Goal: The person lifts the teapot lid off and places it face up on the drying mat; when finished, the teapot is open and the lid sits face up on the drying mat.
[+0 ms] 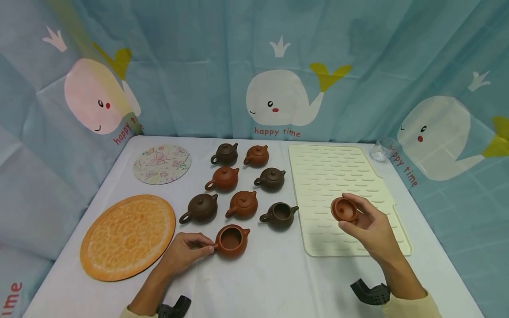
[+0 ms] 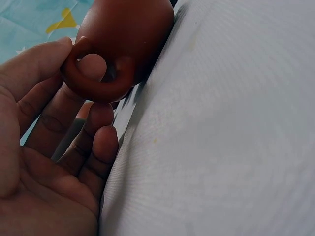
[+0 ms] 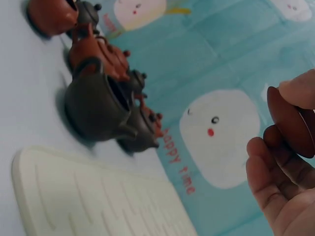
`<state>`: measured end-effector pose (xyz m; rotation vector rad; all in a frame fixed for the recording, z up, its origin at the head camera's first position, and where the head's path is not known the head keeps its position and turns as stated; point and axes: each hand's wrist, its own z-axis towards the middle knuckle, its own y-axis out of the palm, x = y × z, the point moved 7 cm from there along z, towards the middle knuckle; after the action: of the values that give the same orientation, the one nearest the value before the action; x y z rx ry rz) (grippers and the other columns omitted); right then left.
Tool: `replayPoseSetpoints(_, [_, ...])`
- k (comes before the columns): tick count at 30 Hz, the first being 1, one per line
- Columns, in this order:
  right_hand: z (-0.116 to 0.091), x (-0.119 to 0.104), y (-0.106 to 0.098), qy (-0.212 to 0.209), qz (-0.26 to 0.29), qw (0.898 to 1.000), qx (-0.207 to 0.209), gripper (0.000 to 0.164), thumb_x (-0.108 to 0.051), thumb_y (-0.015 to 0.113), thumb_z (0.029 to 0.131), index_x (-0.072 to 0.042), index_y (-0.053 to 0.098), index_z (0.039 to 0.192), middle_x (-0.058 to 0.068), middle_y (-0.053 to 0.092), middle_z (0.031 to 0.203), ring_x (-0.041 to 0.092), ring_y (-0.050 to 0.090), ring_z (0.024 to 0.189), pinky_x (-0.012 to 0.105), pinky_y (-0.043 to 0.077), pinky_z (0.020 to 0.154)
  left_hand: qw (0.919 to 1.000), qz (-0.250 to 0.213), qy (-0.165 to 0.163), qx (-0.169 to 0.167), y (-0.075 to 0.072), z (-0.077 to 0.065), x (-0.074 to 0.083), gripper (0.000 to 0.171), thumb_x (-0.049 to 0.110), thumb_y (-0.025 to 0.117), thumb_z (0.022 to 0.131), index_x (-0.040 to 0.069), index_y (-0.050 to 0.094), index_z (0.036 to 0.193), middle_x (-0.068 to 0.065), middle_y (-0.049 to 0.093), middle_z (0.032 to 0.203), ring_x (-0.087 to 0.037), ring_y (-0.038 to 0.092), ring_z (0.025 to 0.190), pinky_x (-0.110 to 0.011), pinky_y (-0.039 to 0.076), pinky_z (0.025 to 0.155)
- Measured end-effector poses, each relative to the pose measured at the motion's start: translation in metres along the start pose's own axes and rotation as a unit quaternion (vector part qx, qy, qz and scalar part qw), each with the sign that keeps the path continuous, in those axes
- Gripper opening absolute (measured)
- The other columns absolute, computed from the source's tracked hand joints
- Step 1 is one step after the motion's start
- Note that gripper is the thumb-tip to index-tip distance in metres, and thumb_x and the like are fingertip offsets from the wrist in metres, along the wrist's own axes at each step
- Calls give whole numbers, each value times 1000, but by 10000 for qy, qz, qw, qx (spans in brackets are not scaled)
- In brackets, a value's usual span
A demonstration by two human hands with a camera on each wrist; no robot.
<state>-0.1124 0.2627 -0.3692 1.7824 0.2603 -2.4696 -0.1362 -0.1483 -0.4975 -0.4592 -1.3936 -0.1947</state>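
- Gripping with the left hand [image 1: 187, 252] the handle of an open red-brown teapot [image 1: 232, 253], upright at about 7 o'clock from the middle of the tabletop [image 1: 270, 282] and seemingly resting on it.
- Pinching with the right hand [image 1: 371, 226] a red-brown lid [image 1: 345, 210], hollow side toward the head camera, above the cream mat [image 1: 334, 243] and apart from it, between 2 and 3 o'clock from the open pot.
- Most likely in the opened-pot step: lid off, body steadied by its handle.
- Calling next, as judged, for a steady left hold and a controlled lid: turned over if going back on the rim, lowered gently if going onto the mat.
- Blocked low along the straight lid-to-pot line by a dark open teapot [image 1: 280, 224] at 2 o'clock, with spout reaching the mat's left edge; cannot tell whether touching.
- Hemmed in at 10 to 11 o'clock by a lidded dark teapot [image 1: 202, 208], and near 1 o'clock by a lidded red-brown teapot [image 1: 243, 205].
- Bounded at 9 o'clock by a round orange mat [image 1: 127, 238], near the left hand.
- Roomiest at 4 to 5 o'clock, over bare tabletop.
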Motion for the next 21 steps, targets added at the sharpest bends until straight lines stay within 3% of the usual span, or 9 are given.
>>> replayPoseSetpoints(9, [-9, 23, -20, 344, -339, 9979, 435, 62, 22, 61, 82, 6, 42, 139, 14, 49, 131, 17, 57, 111, 24, 51, 80, 9999, 57, -104, -15, 0, 0, -3, 9, 10, 76, 84, 6, 75, 91, -6, 72, 85, -20, 66, 78, -28, 51, 69])
replayPoseSetpoints(17, [-14, 44, -30, 621, -868, 9927, 558, 62, 15, 67, 82, 8, 41, 138, 11, 50, 129, 12, 58, 109, 22, 50, 80, 9999, -86, -7, -71, 1, 0, -1, 10, 9, 75, 84, 3, 74, 92, -7, 71, 85, -21, 67, 77, -27, 52, 67])
replayPoseSetpoints(21, [-17, 57, -33, 811, -1212, 9875, 592, 62, 10, 69, 83, 4, 43, 139, 16, 51, 127, 9, 59, 107, 22, 51, 78, 9999, -138, 27, -64, 1, 0, -1, 10, 8, 75, 84, 2, 74, 92, -8, 71, 85, -21, 68, 77, -28, 52, 66])
